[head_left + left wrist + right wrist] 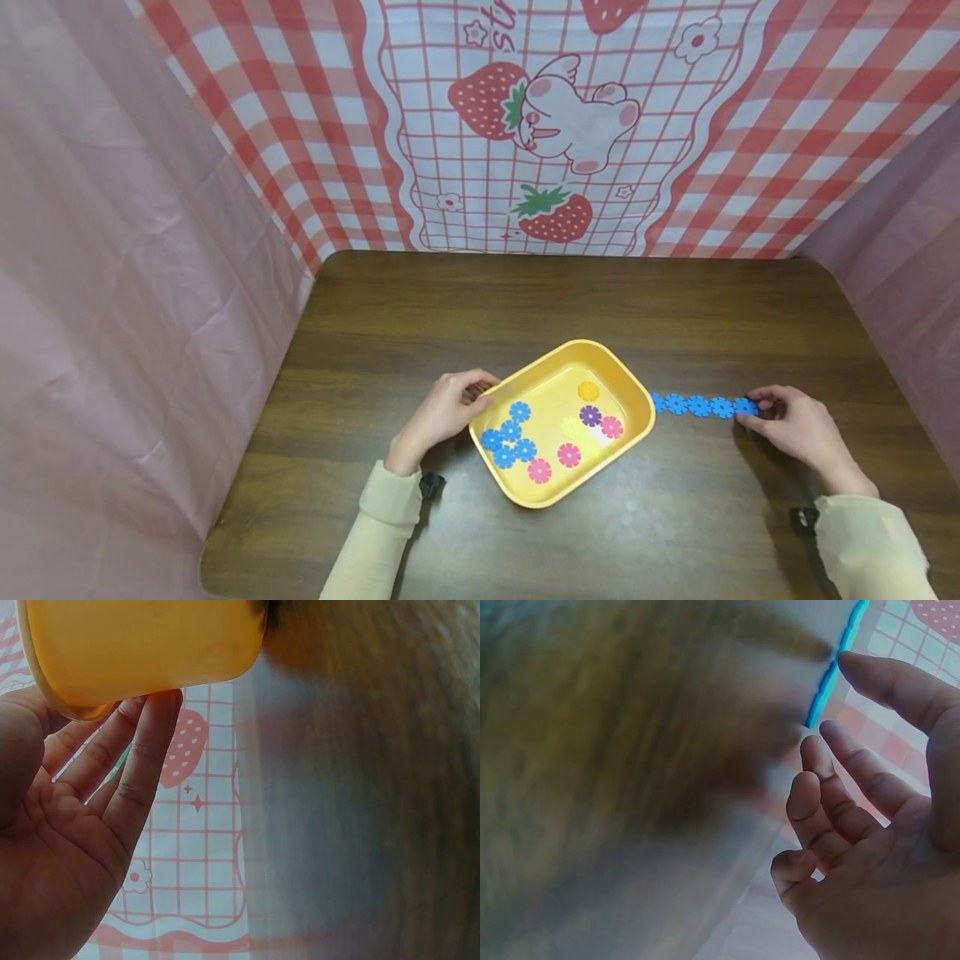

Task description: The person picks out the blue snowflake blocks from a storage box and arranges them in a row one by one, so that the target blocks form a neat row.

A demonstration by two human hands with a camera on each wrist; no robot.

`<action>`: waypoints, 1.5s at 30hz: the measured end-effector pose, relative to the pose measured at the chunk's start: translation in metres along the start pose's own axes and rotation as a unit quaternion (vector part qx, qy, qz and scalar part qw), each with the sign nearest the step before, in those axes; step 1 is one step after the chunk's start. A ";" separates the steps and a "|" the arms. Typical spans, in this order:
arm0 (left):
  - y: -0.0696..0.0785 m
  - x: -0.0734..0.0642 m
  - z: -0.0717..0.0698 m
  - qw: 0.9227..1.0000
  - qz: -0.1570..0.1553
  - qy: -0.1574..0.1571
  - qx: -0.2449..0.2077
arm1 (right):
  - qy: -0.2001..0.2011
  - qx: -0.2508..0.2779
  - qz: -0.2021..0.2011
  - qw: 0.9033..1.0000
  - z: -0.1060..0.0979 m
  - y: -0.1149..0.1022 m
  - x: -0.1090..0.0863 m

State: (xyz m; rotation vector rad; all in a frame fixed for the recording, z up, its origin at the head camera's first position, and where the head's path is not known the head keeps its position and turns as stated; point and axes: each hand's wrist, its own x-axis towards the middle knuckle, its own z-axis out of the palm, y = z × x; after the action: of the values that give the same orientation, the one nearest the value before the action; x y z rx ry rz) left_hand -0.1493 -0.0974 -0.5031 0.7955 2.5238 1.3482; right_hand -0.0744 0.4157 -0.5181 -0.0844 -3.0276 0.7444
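My left hand (450, 406) holds a yellow plastic tray (637, 414) by its left end. In the left wrist view, the thumb is at the tray's rim and the fingers reach under its side. Inside lie interlocking flower-shaped discs: several blue discs (511, 430) at the left, plus pink discs (569, 455), pale yellow ones, a purple disc (590, 416) and an orange disc (588, 391). To the right, my right hand (798, 422) pinches the end of a straight chain of blue discs (699, 406) between thumb and index finger. The tray's rim hides the chain's left end.
A brown wooden table (450, 308) with rounded corners lies underneath. Behind it hangs a red-and-white checked cloth (480, 175) printed with strawberries. Pink curtains (150, 292) close off both sides. A small black piece (432, 485) sits by the left cuff.
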 end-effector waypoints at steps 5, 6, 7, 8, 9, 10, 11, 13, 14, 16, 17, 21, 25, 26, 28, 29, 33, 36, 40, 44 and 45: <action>-0.001 0.000 0.000 1.000 0.009 0.004 -0.008 | 0.007 0.005 -0.010 1.000 -0.005 -0.005 0.000; 0.000 0.000 0.000 1.000 0.010 0.004 -0.009 | 0.007 0.007 -0.013 1.000 -0.006 -0.006 0.000; 0.000 0.000 0.000 1.000 0.010 0.005 -0.008 | 0.008 0.009 -0.016 1.000 -0.007 -0.008 0.001; 0.000 -0.001 0.000 1.000 0.010 0.005 -0.009 | 0.009 0.009 -0.019 1.000 -0.008 -0.009 0.001; 0.000 -0.001 0.000 1.000 0.010 0.006 -0.008 | 0.012 0.009 -0.022 1.000 -0.008 -0.011 0.001; 0.001 -0.001 0.000 1.000 0.010 0.006 -0.009 | 0.015 0.010 -0.025 1.000 -0.009 -0.012 0.001; 0.001 -0.001 0.000 1.000 0.010 0.006 -0.009 | 0.019 0.010 -0.029 0.999 -0.010 -0.014 0.002; 0.001 -0.001 0.000 1.000 0.008 0.005 -0.007 | 0.027 0.011 -0.038 0.999 -0.011 -0.019 0.003; 0.001 -0.001 0.000 1.000 0.006 0.005 -0.007 | 0.031 0.013 -0.042 0.999 -0.011 -0.022 0.003; 0.001 0.000 0.000 1.000 0.006 0.003 -0.006 | 0.038 0.018 -0.049 0.998 -0.011 -0.027 0.003; 0.001 0.000 0.000 1.000 0.005 0.002 -0.005 | 0.040 0.021 -0.052 0.998 -0.012 -0.030 0.004; 0.001 0.000 -0.001 1.000 0.004 -0.001 -0.003 | 0.042 0.043 -0.067 0.996 -0.012 -0.045 0.006; 0.001 0.000 -0.001 1.000 0.004 -0.002 -0.002 | 0.034 0.064 -0.091 0.993 -0.012 -0.062 0.007; 0.001 0.000 -0.001 1.000 0.004 -0.002 -0.002 | 0.030 0.069 -0.097 0.992 -0.012 -0.066 0.007; 0.000 0.000 -0.001 1.000 0.005 -0.001 -0.001 | 0.027 0.077 -0.105 0.991 -0.012 -0.075 0.007; 0.000 0.000 -0.001 1.000 0.006 -0.001 0.000 | 0.022 0.082 -0.109 0.990 -0.012 -0.079 0.007; 0.000 0.000 0.000 1.000 0.003 -0.002 0.001 | 0.013 0.093 -0.135 0.986 -0.010 -0.094 0.008; -0.001 0.000 0.000 1.000 0.000 -0.003 0.003 | 0.012 0.102 -0.162 0.981 -0.006 -0.104 0.009; 0.000 0.000 0.000 1.000 0.004 -0.004 0.004 | 0.008 0.113 -0.190 0.975 -0.002 -0.118 0.011; 0.000 0.000 0.000 1.000 0.005 -0.003 0.001 | -0.001 0.118 -0.212 0.970 0.003 -0.133 0.014; 0.000 0.000 0.000 1.000 0.005 -0.003 0.000 | -0.003 0.118 -0.217 0.969 0.004 -0.137 0.015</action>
State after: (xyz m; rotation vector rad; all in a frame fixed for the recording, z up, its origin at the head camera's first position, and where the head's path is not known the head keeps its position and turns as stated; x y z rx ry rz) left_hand -0.1493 -0.0974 -0.5026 0.8120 2.5193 1.3470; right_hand -0.0957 0.2935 -0.4584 0.5625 -2.7745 1.0368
